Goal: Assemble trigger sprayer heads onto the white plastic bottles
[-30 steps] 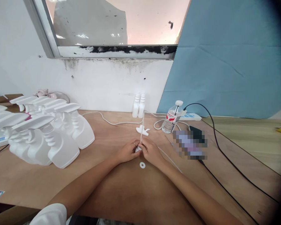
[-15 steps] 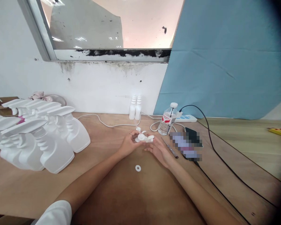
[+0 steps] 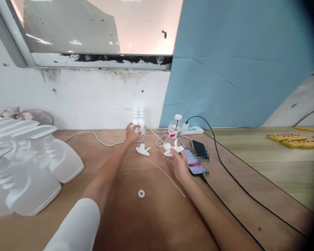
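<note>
My left hand reaches to the back of the table, fingers apart at the front of one white ridged bottle. A second, similar bottle stands right beside it, both upright near the wall. In my right hand is a white plastic trigger spray head, pinched between thumb and fingers in front of the water bottle. Between my hands, another white trigger spray head lies on the wooden table. A thin clear tube and a flat white ring lie closer to me.
Large white bottle-shaped pieces crowd the left side. On the right lie a lit phone, a dark phone-like device, a power strip and a black cable. Yellow objects sit beyond the table edge.
My hands have parted: the left went back to the ridged bottles, the right stayed raised with a spray head. One spray head and the thin tube now lie on the table. The view turned right.
</note>
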The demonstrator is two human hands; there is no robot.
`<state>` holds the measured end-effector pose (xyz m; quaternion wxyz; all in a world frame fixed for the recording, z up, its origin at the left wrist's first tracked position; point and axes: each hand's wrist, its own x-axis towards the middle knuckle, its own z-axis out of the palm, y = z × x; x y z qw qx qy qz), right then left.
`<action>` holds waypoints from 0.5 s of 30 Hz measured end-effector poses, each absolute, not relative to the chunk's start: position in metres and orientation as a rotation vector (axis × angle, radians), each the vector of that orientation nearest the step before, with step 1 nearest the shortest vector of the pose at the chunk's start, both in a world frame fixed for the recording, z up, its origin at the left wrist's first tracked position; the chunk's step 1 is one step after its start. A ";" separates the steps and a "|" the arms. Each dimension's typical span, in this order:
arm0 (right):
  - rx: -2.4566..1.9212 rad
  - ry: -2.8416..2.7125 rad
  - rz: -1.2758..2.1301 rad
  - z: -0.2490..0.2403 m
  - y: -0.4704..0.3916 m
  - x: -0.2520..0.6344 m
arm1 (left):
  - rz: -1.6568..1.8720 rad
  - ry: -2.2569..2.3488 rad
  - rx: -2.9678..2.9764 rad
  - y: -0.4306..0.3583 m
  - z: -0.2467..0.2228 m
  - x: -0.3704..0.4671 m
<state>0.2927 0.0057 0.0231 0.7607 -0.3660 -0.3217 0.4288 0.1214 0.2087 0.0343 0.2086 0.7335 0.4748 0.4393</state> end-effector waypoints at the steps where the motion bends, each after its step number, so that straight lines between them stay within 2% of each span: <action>1: -0.799 -0.702 0.938 0.023 0.006 0.294 | 1.207 1.352 2.049 0.220 0.032 0.123; 8: -0.783 -0.726 1.003 0.025 0.002 0.294 | 1.275 1.408 2.081 0.237 0.023 0.127; 15: -0.713 -0.701 0.943 0.039 0.003 0.309 | 1.610 1.452 2.051 0.175 0.017 0.064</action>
